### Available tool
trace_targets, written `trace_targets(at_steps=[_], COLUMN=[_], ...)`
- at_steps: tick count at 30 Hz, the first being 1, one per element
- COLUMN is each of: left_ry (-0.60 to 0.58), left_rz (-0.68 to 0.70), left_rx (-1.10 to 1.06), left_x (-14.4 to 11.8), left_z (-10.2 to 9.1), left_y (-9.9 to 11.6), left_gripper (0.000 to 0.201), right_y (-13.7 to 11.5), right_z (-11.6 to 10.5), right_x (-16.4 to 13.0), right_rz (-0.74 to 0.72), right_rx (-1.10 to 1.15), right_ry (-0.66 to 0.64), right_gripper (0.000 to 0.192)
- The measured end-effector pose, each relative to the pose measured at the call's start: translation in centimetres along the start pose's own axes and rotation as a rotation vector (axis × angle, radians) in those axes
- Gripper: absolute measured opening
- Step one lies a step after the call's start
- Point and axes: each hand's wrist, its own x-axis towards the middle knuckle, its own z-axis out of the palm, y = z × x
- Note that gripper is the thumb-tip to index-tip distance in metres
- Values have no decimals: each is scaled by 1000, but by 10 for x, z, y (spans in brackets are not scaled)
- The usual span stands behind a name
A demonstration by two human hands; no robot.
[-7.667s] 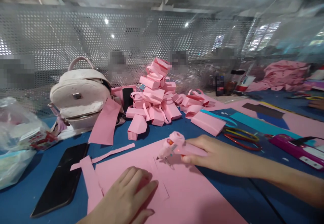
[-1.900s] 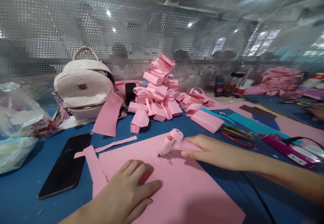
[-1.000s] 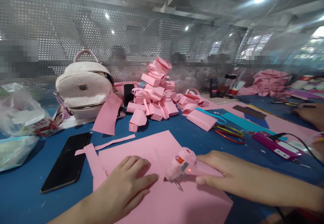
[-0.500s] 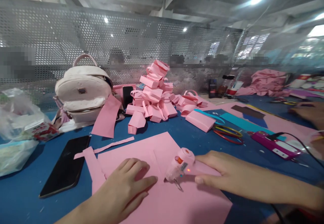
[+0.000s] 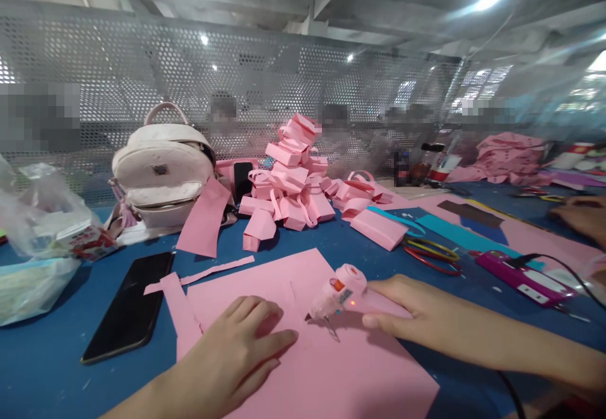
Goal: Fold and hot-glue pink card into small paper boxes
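Observation:
My right hand (image 5: 402,308) is wrapped round the handle of a pink hot glue gun (image 5: 341,296), whose small lights glow. Its dark nozzle points left, just over a large pink paper sheet (image 5: 360,375). On that sheet lies my left hand (image 5: 249,340), fingers apart and slightly bent, pressing it down; the index fingertip is close to the nozzle. A narrow pink strip with a fold or slit line shows between the hands. At the sheet's left edge are pink paper strips (image 5: 173,299).
A black phone (image 5: 130,308) lies to the left, near plastic bags (image 5: 38,286). Behind stand a white backpack (image 5: 163,176) and a pile of small pink paper bags (image 5: 293,182). To the right are scissors (image 5: 433,252) and a purple power strip (image 5: 525,274). Another person's hand (image 5: 582,217) shows at far right.
The glue gun's nozzle has moved a little away from me, along the sheet or slightly up. My left hand stays on the paper. The whole view has shifted slightly.

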Motion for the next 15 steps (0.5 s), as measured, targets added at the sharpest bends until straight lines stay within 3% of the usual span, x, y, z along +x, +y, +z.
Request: trace_targets(at_steps=[9,15], left_ry=[-19,13], left_rz=[23,33], left_rx=[9,12], left_x=[2,1], left_z=[3,4], left_y=[-3,-4], left_gripper=[40,39], right_y=[-11,-15], right_z=[-2,1], right_x=[17,37], right_rz=[-36,-121], right_rx=[38,21], right_ry=[29,4], right_gripper=[76,68])
